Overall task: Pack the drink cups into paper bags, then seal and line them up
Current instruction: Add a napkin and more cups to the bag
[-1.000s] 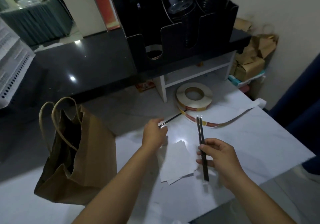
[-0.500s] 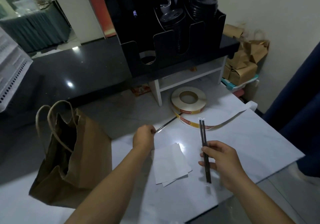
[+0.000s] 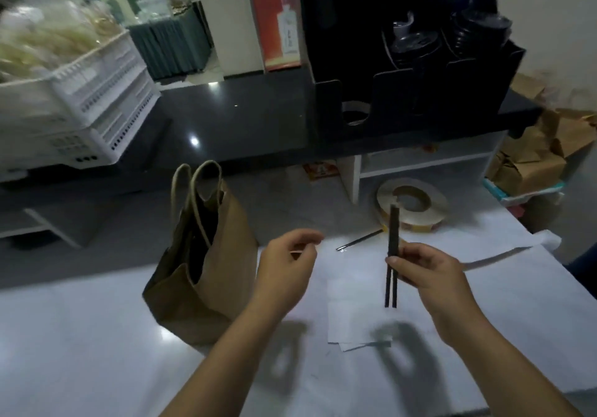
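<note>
Fingers (image 3: 416,253) of the right hand (image 3: 426,274) clamp two black straws (image 3: 393,232) upright, well to the right of the brown paper bag (image 3: 206,274). Just right of the paper bag, the left hand (image 3: 287,265) hovers with its fingers loosely curled; whether they pinch anything cannot be told. The paper bag stands open on the white desk (image 3: 97,352), handles up. A tape roll (image 3: 412,205) lies farther right of it.

Brown paper bag (image 3: 223,271), upright, mouth open (handles raised)
</note>
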